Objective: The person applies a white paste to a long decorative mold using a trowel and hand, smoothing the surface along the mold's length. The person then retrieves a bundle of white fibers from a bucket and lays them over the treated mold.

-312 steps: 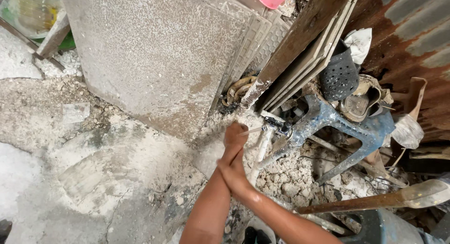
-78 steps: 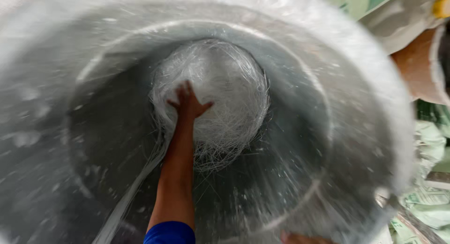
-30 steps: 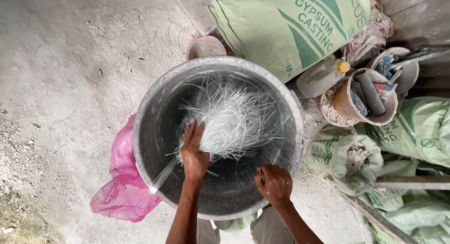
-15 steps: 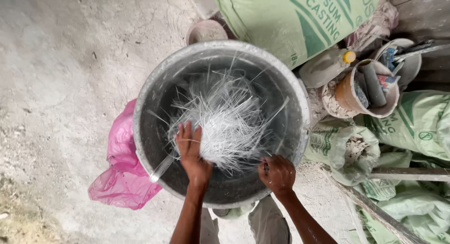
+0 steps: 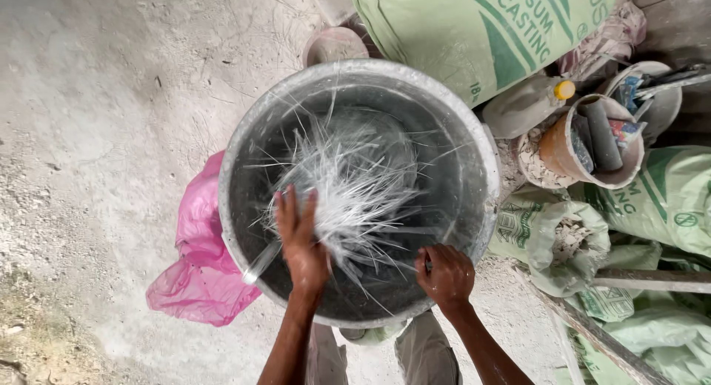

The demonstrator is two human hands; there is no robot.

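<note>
head view: one camera, looking straight down.
fibres (image 5: pixel 352 189): a loose white tangle in the tub (image 5: pixel 474 144), lying toward its near side.
tub: a round metal tub on the floor (image 5: pixel 104 126), with a pink bag (image 5: pixel 196 270) at its left edge.
left hand (image 5: pixel 300 237): fingers spread flat, pressing on the tangle's near left part, clasping nothing.
right hand (image 5: pixel 446 274): curled closed over the tub's near rim.
handling: likely very light, springy and prickly; strands shed easily, so scoop from under the bunch's middle.
</note>
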